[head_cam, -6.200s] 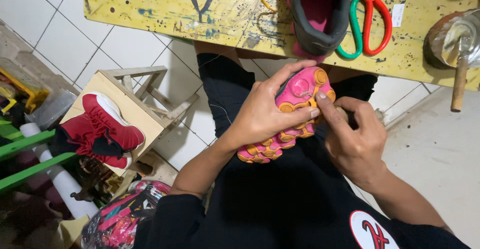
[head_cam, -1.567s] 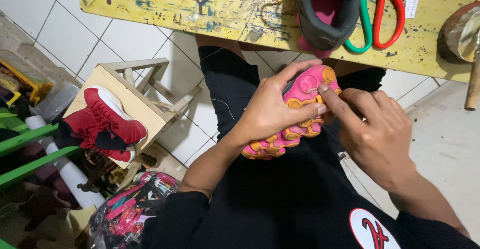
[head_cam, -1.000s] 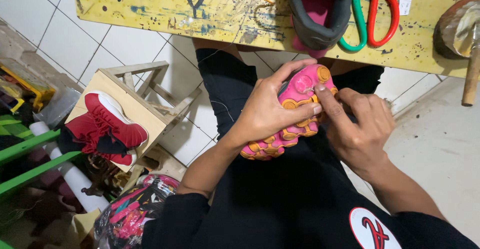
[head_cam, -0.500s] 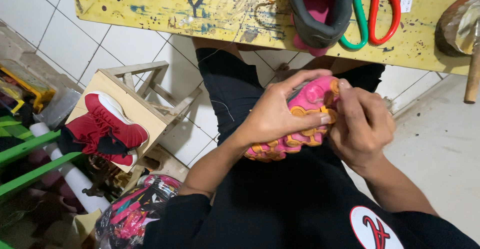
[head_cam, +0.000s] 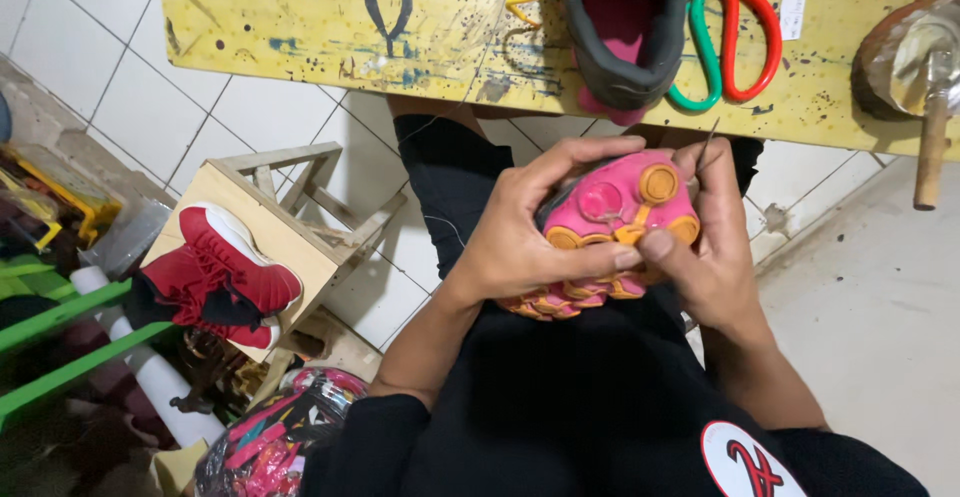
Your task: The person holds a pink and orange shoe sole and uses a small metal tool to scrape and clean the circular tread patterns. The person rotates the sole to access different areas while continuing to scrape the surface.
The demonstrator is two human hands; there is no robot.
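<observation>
Centre frame, over the lap: left hand [head_cam: 520, 242] fingers wrap the pink shoe [head_cam: 610, 222], sole up. Right hand [head_cam: 715, 247] fingers pinch a thin needle [head_cam: 706, 145] at its edge. Risks: needle pricks the left fingertips, or shoe twists loose.

Single head-worn view, looking steeply down, close over lap, yellow workbench [head_cam: 300, 17] beyond

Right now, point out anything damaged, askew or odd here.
The grey shoe hangs heel-first over the bench edge, beside the scissors. The bench top is paint-spattered and scratched. The red shoe overhangs its wooden stool. Nothing looks spilled.
</observation>
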